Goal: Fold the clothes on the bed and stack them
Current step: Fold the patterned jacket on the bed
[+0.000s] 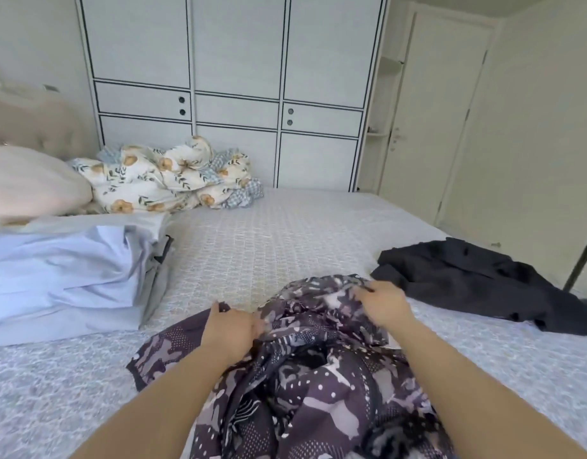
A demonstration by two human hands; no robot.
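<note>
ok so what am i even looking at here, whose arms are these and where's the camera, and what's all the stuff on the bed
There is no machine here. One wide-angle camera sits on a person's head, looking forward and down, so the arms reaching in from below are that person's own. The left hand and right hand both grip a crumpled purple patterned garment lying on the bed. At the left is a stack of folded pale blue clothes. At the right lies an unfolded dark garment. Further back are a floral quilt and a pillow, with a white wardrobe behind.
</note>
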